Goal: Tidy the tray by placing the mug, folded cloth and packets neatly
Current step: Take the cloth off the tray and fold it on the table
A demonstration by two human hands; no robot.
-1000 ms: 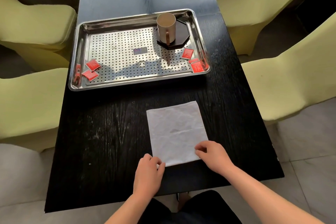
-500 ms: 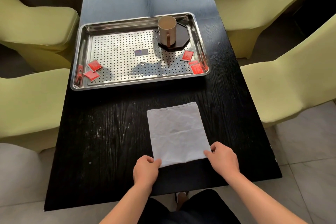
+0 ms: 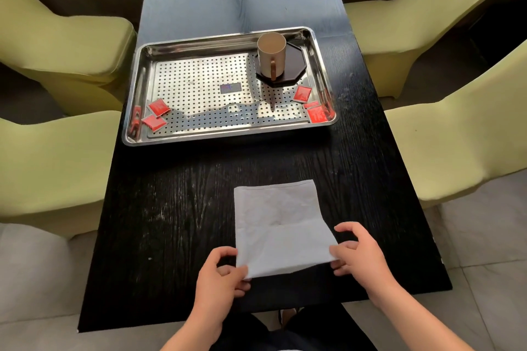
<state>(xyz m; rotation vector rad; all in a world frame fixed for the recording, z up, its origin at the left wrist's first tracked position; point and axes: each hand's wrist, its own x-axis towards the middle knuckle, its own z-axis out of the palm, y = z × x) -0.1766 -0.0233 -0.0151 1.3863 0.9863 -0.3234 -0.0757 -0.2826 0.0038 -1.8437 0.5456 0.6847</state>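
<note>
From the head view, the white cloth lies on the near half of the black counter, folded into a rectangle, with its far part flat on the wood and its near edge raised off it. The left hand pinches the near-left corner between thumb and curled fingers. The right hand grips the near-right corner in the same way, its other fingers spread loosely above the counter. The cloth spans the gap between the two hands, and both wrists reach in from the near edge. The steel tray sits well apart from the cloth, further up the counter, its perforated floor mostly bare. The mug stands upright in the tray's far-right corner on a dark eight-sided coaster, with its handle turned toward the person. Red packets lie scattered in the tray. Two are side by side at the near-left, one is just in front of the coaster, and one is in the near-right corner with what may be another tucked against it, though the glare makes that hard to tell. Yellow-green chairs flank the counter on both sides.
</note>
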